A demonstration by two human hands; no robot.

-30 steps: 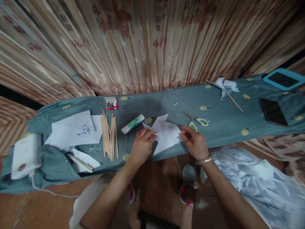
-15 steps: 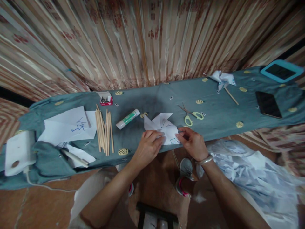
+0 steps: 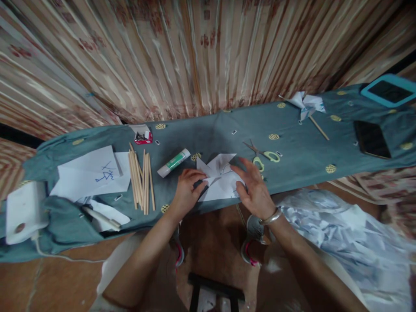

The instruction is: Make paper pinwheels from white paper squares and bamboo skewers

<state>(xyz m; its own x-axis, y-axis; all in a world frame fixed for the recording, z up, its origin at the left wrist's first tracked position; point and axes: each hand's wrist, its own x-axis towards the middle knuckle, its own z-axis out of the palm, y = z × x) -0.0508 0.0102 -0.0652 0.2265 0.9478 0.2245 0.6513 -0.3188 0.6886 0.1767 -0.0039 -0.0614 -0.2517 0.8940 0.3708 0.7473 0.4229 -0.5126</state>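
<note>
A white paper (image 3: 221, 184) with cut, partly raised flaps and faint pen marks lies at the front edge of the cloth-covered table. My left hand (image 3: 188, 188) pinches its left side between thumb and fingers. My right hand (image 3: 255, 186) rests at the right side of the paper, fingers spread and touching it. Up and to the left of the paper is a glue stick (image 3: 174, 163). Scissors with light green handles (image 3: 262, 157) lie just beyond my right hand.
Wooden sticks (image 3: 141, 182), marked paper sheets (image 3: 91, 173) and a small red box (image 3: 143, 137) are on the left. A paper pinwheel (image 3: 307, 105), dark phone (image 3: 372, 138) and blue-framed tablet (image 3: 388, 91) are on the right. A plastic bag of paper scraps (image 3: 338, 234) sits below.
My left hand has moved left along the paper, which now shows more of its lower left part. My right hand has opened, its fingers spreading over the right side.
</note>
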